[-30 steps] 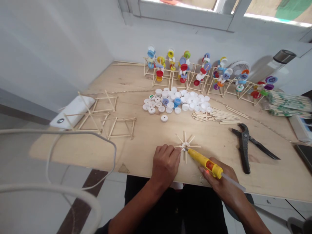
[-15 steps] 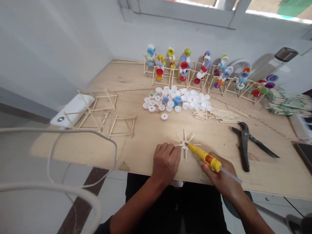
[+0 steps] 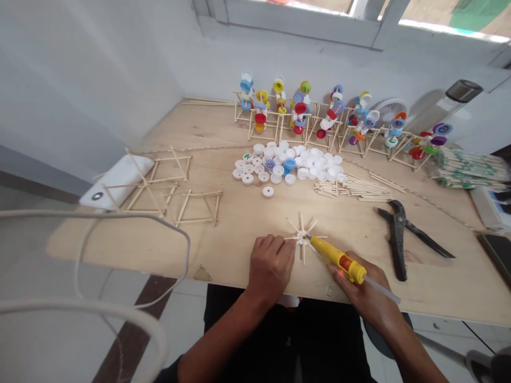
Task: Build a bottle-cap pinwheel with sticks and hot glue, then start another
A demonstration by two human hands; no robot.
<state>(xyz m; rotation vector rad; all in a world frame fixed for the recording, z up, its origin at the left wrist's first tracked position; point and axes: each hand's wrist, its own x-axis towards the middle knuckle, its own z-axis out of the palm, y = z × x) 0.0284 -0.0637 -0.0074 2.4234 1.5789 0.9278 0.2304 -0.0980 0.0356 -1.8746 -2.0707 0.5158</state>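
My right hand [image 3: 365,287] is wrapped round a yellow glue gun [image 3: 333,255] with a clear glue stick [image 3: 383,289] poking out of its back. Its nozzle points at the white hub of a star-shaped stick wheel [image 3: 302,226], whose thin wooden sticks spread out on the table. At the wheel's left side, my left hand [image 3: 272,263] is closed, its fingertips by the hub and one of the sticks. What exactly those fingers pinch is partly hidden, but it looks like that stick.
White bottle caps [image 3: 315,162] lie heaped behind the wheel, beside loose wooden sticks [image 3: 359,187]. Black pliers [image 3: 398,239] rest at the right. Stick frames [image 3: 199,207] and a white power bank [image 3: 115,183] are at the left; colourful cap wheels [image 3: 299,114] line the wall. A cable [image 3: 151,215] hangs at left.
The glue gun's nozzle has shifted slightly to the right and back from the hub's middle. My left hand stays at the wheel.
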